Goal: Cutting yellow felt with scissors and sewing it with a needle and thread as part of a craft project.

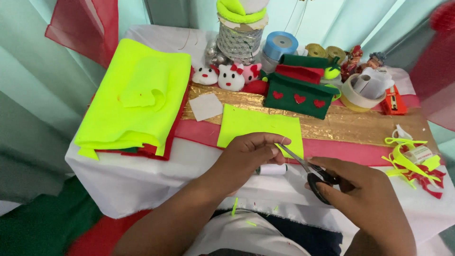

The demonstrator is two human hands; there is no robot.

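My right hand (358, 189) grips black-handled scissors (308, 168), blades pointing up-left toward my left hand (251, 151). The fingers of my left hand are pinched together at the blade tips, apparently on a thin thread or small scrap; what it holds is too small to tell. Both hands hover over the near edge of the white-covered table (142, 180). Just beyond my left hand lies a square piece of neon yellow felt (251, 124) on red and gold fabric.
A folded stack of neon yellow felt (137, 95) lies at left. Small white plush toys (227, 77), a green felt pouch with red hearts (298, 97), ribbon spools (279, 45), tape rolls (355, 92) and felt scraps (412, 163) fill the back and right.
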